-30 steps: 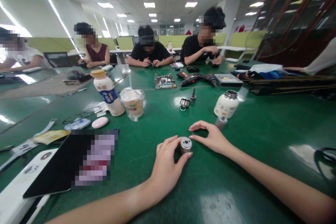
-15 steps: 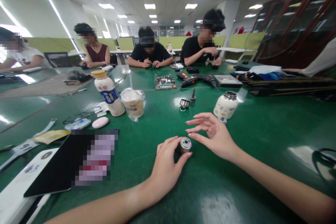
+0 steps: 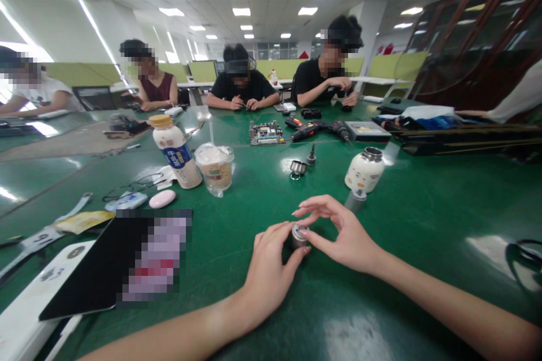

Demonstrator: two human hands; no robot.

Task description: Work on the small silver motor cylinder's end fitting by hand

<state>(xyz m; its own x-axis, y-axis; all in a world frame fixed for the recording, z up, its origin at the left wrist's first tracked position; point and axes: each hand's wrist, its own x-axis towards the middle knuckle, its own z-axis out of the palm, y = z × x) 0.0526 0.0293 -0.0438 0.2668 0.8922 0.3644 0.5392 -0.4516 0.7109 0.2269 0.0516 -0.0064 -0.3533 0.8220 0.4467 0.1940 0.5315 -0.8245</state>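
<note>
A short silvery metal cylinder [image 3: 298, 241] stands upright on the green table. My left hand [image 3: 269, 262] curves round it from the left, thumb at the front and fingers behind, holding it. From the right, my right hand [image 3: 342, 234] reaches over its top. The right thumb lies across the top edge and a finger bends behind it, partly hiding the top face. Beyond the hands lie a metal ring-shaped part [image 3: 297, 168] and a small dark geared part with a shaft [image 3: 311, 155].
A white flask [image 3: 365, 170] stands right of the hands, with a clear-grey cylinder [image 3: 355, 201] before it. Left are a drink bottle [image 3: 175, 152], a wrapped cup [image 3: 215, 169] and a tablet [image 3: 97, 271]. A circuit board [image 3: 267, 133] and power drills [image 3: 307, 131] lie farther back. Several people sit beyond.
My right hand has come down and left onto the top of the metal cylinder, its thumb now over the edge. The grey cylinder by the flask shows more. My left hand stays put.
</note>
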